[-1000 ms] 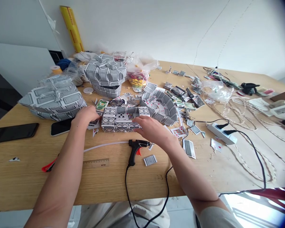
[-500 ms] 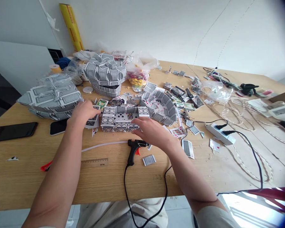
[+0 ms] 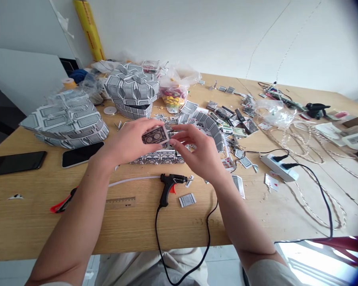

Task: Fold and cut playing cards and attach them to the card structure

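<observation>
One dark-backed card (image 3: 152, 137) held up over a card-built box (image 3: 159, 159) on the desk (image 3: 131, 234).
The left hand (image 3: 127, 142) grips the card, covering one end; the right hand (image 3: 201, 153) is half-curled by the card's edge, though whether it pinches there I cannot tell. The hands hide most of the box's top and part of the grey tray (image 3: 214, 129).

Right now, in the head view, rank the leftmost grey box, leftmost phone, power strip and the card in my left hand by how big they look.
1. Leftmost grey box
2. Leftmost phone
3. Power strip
4. Card in your left hand: looks smallest, though the hand may hide part
</observation>
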Demonstrator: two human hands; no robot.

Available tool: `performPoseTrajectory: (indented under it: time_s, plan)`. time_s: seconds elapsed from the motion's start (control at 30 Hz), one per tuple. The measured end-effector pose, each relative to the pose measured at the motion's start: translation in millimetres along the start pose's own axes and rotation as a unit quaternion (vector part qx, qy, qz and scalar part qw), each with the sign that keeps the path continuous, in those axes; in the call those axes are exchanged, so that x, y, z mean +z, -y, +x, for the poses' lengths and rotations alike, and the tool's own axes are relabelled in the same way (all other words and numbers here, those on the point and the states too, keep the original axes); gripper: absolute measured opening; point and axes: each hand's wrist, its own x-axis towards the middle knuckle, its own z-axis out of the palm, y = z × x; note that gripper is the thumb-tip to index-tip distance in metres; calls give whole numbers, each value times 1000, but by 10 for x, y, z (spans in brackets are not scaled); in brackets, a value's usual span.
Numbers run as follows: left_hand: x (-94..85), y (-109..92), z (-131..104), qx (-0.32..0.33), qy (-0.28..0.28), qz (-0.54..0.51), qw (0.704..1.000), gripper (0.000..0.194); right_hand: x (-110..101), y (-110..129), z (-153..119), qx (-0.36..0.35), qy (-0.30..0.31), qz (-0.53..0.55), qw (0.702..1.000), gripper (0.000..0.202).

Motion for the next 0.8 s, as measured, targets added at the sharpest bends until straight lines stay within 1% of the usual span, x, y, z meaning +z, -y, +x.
performPoseTrajectory:
  time_s: [0.07, 0.1, 0.17, 0.27, 0.37, 0.47, 0.53, 0.6, 0.67, 0.8]
  plan:
    - [36, -81, -12, 44, 7, -8, 999, 56, -11, -4, -5, -6, 17, 40, 999, 36]
    - [50, -112, -16, 58, 7, -8, 998, 55, -17, -9, -5, -8, 26, 58, 998, 35]
    - [74, -153, -18, 72, -2, -9, 997, 55, -27, -25, -2, -11, 34, 87, 996, 27]
    - [116, -171, -4, 72, -18, -12, 997, 58, -32, -64, 13, 1, 38, 94, 995, 18]
    - [168, -154, 21, 61, -33, 13, 997, 61, -23, -113, 37, 24, 6, 90, 996, 19]
    - [209, -135, 38, 47, -39, 67, 996, 56, -10, -154, 58, 24, -47, 92, 994, 20]
    - [219, -133, 43, 40, -37, 85, 995, 52, -5, -169, 65, 26, -69, 96, 993, 19]
    - [218, -136, 43, 44, -40, 80, 995, 47, -8, -172, 66, 32, -79, 103, 991, 19]
    - [212, -136, 42, 53, -57, 66, 995, 43, -19, -169, 64, 31, -85, 113, 989, 17]
    - [205, -126, 32, 71, -97, 56, 991, 44, -46, -158, 60, 26, -79, 114, 990, 16]
